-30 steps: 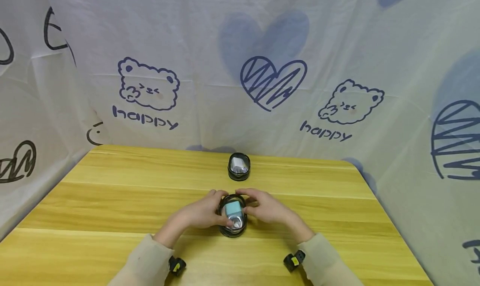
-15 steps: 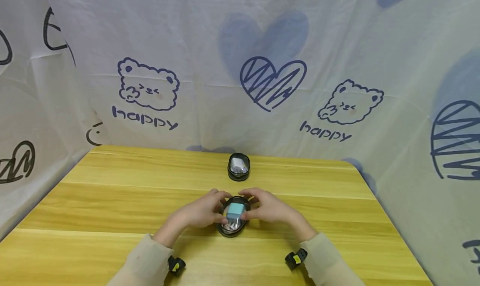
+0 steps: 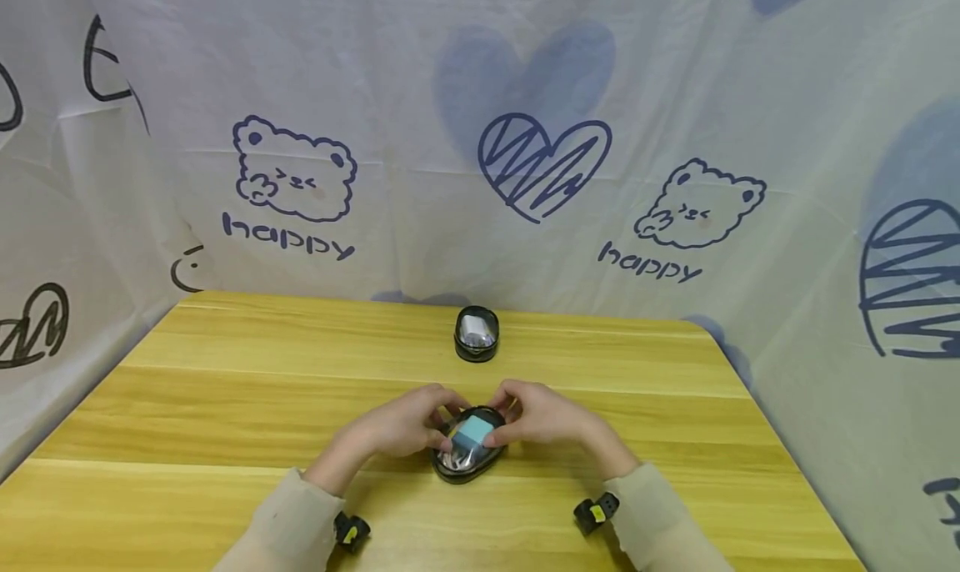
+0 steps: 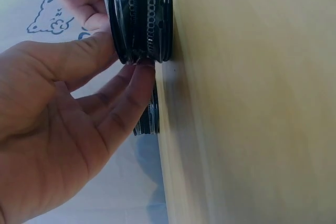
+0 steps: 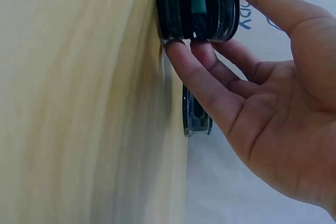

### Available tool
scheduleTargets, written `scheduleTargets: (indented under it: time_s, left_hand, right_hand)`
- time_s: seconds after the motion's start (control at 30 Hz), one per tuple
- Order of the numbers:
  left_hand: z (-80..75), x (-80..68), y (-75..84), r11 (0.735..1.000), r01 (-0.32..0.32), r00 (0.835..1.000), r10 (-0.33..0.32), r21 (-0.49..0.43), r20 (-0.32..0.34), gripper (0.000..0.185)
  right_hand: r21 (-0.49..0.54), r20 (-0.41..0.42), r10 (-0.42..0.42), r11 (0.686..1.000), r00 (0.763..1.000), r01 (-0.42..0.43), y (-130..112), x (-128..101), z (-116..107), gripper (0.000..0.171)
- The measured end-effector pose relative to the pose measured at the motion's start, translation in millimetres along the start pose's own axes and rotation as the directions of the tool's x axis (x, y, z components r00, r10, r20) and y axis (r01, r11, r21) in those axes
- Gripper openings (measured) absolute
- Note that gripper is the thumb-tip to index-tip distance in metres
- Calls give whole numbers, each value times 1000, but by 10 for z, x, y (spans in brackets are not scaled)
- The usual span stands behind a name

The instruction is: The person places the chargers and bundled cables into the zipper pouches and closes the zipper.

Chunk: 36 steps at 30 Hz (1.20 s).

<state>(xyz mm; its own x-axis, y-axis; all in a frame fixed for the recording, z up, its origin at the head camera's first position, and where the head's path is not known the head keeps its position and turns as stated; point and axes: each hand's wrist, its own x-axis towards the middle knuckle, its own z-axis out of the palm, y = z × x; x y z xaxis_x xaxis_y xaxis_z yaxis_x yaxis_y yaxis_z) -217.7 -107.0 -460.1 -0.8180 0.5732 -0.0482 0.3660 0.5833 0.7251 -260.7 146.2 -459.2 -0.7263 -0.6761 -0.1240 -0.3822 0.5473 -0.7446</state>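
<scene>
Two hands meet around a round black tin [image 3: 467,455] on the wooden table [image 3: 225,405], just in front of the person's sleeves. The left hand [image 3: 401,426] grips the tin's left side, its fingers [image 4: 128,95] curled against the ribbed wall while the thumb lies over the top edge. The right hand [image 3: 543,413] grips the opposite side in the same way, fingertips [image 5: 178,51] set at the lower rim where the tin meets the table and the thumb over the top. Between the two thumbs, a small light blue block [image 3: 472,431] sits on top of the tin, tilted a little; whether the thumbs touch it cannot be told from above. The tin's shiny face shows below the block.

Beyond the hands, well apart from them toward the far table edge, stands a second black tin [image 3: 477,335] with a shiny top. Behind the table hangs a pale cloth [image 3: 525,72] printed with bears, hearts and the word happy.
</scene>
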Motion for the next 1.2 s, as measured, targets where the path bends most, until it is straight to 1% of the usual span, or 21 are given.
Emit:
scheduleTargets:
  time_s: [0.07,0.17,0.27,0.33,0.4,0.57,0.73,0.87,1.1,1.2]
  left_hand:
    - [0,-4,-5,1000,-6,1000,6,3,6,48]
    - [1,-12,-9,1000,-8,1000,8,-4,11,48]
    - [2,-18,-9,1000,6,1000,-6,-7,13,47]
    - [3,-21,-7,1000,12,1000,-12,-7,11,47]
    - [2,-21,-6,1000,12,1000,-12,-6,11,47]
    - [7,-21,-10,1000,2,1000,-2,-5,10,47]
    - [14,-19,6,1000,16,1000,-16,-10,11,48]
    - [17,-12,6,1000,-3,1000,3,-14,19,47]
    - [13,-7,6,999,-36,999,36,1,17,46]
    - [13,-3,1,998,-54,998,54,15,20,45]
  right_hand:
    - [-1,-1,6,1000,1000,-6,13,-7,-17,33]
    - [32,-22,20,999,1000,-19,45,-6,-29,25]
    - [78,-70,29,997,997,-24,73,11,-27,25]
    - [86,-95,21,996,995,-12,89,27,-24,26]
    - [68,-98,-1,998,995,8,113,40,-18,27]
    - [2,-51,-45,999,998,45,162,55,-7,29]
    - [-75,-25,-89,993,996,87,181,60,-3,30]
    - [-106,-2,-113,988,994,112,186,63,1,29]
    - [-135,-12,-88,987,996,85,189,62,4,23]
    - [-161,-10,-94,983,996,91,193,65,2,19]
